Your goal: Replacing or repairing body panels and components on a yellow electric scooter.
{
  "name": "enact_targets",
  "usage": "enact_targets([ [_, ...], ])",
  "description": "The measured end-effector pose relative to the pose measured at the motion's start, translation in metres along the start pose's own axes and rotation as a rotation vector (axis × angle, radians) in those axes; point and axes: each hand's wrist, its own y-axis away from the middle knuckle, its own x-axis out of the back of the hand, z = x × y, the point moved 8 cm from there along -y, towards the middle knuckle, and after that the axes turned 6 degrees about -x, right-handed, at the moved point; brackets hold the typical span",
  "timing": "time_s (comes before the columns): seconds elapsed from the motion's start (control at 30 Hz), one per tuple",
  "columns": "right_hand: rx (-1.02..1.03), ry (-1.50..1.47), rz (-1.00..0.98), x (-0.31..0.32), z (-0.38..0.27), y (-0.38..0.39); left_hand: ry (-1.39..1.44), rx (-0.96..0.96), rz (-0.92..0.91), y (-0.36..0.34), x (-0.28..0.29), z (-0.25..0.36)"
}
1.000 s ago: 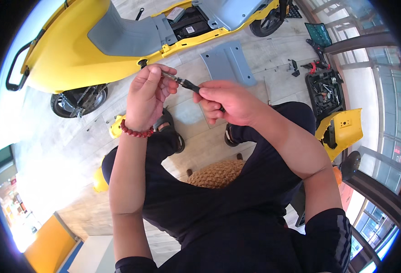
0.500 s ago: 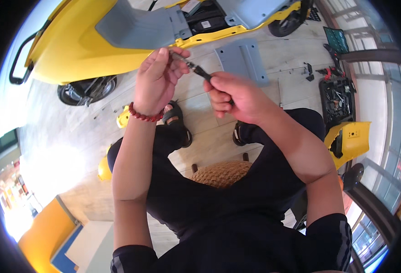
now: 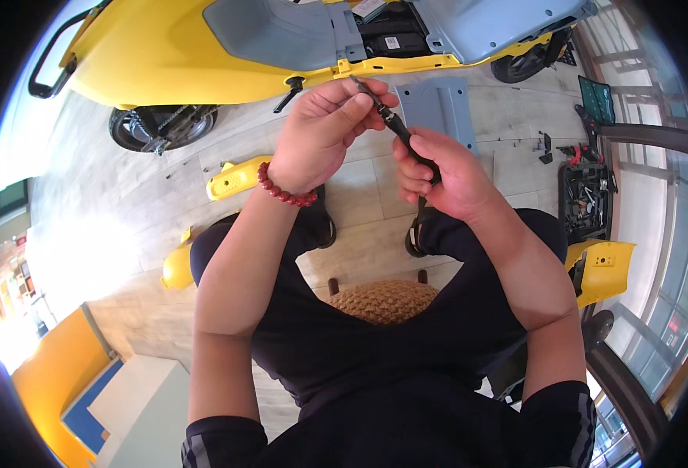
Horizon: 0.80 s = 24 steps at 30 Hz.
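My right hand grips the black handle of a screwdriver, angled up toward the left. My left hand, with a red bead bracelet at the wrist, has its thumb and fingers at the screwdriver's metal front end, pinching it. Beyond both hands lies a yellow scooter, its grey floorboard area partly opened over a black compartment. A grey panel rests on the floor just behind my hands.
Yellow body parts lie left and right of my legs. An open toolbox, a drill and small black pieces are at the right, near glazing. I sit on a woven stool; yellow-and-white furniture stands lower left.
Both hands have moved rightward in the view, still holding the screwdriver, which now points more steeply upward. The scooter and floor items have shifted right as the camera turned.
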Motion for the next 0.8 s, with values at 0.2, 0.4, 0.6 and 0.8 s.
enact_targets([
  [0.2, 0.001, 0.006, 0.005, -0.004, -0.002, -0.002, -0.077, 0.010, 0.018, -0.003, -0.002, 0.000],
  [0.4, 0.001, 0.189, 0.080, -0.007, -0.005, -0.006, -0.124, 0.011, 0.013, -0.003, -0.004, -0.008],
  [0.6, -0.014, 0.493, 0.384, 0.003, -0.045, 0.038, 0.085, 0.120, 0.005, -0.022, -0.029, -0.030],
  [0.8, 0.240, 1.003, 0.452, 0.046, -0.111, 0.120, 0.288, 0.213, -0.027, -0.072, -0.101, -0.090],
])
